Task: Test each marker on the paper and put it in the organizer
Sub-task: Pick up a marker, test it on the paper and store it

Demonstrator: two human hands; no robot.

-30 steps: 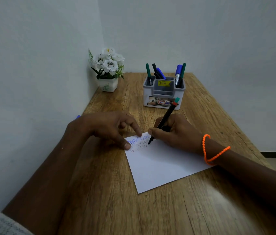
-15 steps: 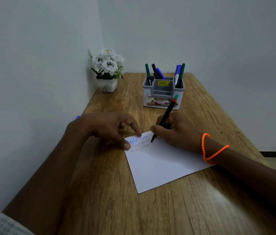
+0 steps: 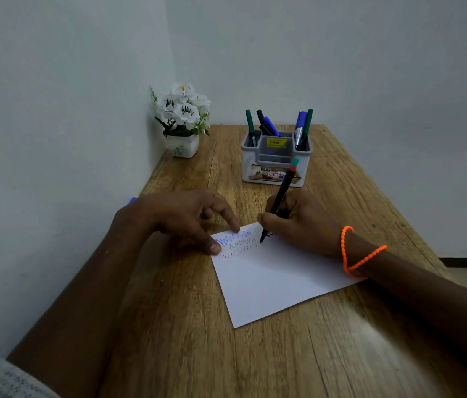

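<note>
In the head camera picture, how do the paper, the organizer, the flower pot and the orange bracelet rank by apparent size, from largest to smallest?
1. paper
2. organizer
3. orange bracelet, as a loop
4. flower pot, without its flowers

The last two look close; the bracelet is nearer the camera, so their order is unsure.
</note>
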